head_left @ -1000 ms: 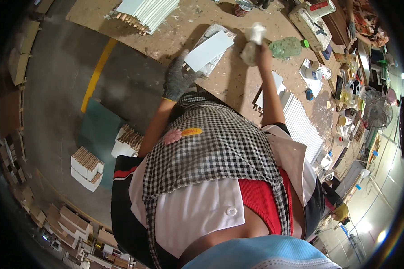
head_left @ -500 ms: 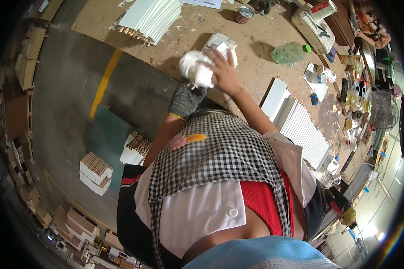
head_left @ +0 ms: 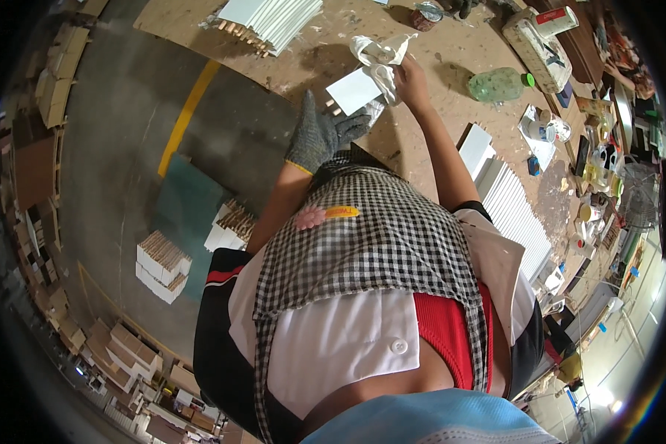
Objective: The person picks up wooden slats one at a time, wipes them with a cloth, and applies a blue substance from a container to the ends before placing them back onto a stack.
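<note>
A white panel (head_left: 354, 91) with short wooden pegs on its lower left edge is tilted near the table's front edge. My left hand (head_left: 320, 133) wears a grey knit glove with a yellow cuff. Its thumb and fingers are spread around the pegged end, the fingertips just below the panel; whether they touch it is hard to see. My bare right hand (head_left: 412, 80) grips a crumpled white cloth (head_left: 381, 53) beyond the panel's far right side. Under the panel a whitish, shiny block (head_left: 375, 111) shows in part.
White pegged panels (head_left: 274, 22) are stacked on the far left of the table, with more white strips (head_left: 514, 211) at right. A green bottle (head_left: 499, 84) lies on its side. Beyond it stands a stained white container (head_left: 538, 48). Pegged stacks (head_left: 161, 266) sit on the floor at left.
The cloth has come off the panel, moving away and to the right in my right hand, so the white face shows. My left hand's fingers have spread.
</note>
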Tool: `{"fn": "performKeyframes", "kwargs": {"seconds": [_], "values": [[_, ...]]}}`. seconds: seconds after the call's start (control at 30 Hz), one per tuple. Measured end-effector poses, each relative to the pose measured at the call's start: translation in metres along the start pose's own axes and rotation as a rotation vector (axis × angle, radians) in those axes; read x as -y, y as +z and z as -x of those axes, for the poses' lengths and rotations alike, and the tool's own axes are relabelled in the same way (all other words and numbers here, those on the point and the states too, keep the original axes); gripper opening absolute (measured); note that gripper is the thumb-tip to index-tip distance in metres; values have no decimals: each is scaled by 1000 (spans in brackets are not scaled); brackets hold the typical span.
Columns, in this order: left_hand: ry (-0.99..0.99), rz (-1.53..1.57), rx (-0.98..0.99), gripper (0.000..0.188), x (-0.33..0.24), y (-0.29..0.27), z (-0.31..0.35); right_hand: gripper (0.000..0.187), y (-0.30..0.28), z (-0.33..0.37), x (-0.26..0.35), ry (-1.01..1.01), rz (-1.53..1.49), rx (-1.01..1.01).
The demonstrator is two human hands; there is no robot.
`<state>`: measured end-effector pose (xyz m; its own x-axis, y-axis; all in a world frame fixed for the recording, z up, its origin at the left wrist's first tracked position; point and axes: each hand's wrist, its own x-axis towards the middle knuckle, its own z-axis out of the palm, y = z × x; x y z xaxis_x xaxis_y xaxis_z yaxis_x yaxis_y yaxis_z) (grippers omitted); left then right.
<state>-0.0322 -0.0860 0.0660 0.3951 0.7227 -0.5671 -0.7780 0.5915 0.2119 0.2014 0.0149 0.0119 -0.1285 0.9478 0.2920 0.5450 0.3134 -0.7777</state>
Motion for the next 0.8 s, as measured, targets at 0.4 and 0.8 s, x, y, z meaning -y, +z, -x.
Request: {"fn": "performKeyframes", "kwargs": {"seconds": [0.4,0.8], "values": [[-230,99,178,57,9,3,-32,19,-69,33,29,354,-384,-479],[-84,-74,133,55,-9,-9,-26,24,-269,169,-65,841,727,-279]]}}
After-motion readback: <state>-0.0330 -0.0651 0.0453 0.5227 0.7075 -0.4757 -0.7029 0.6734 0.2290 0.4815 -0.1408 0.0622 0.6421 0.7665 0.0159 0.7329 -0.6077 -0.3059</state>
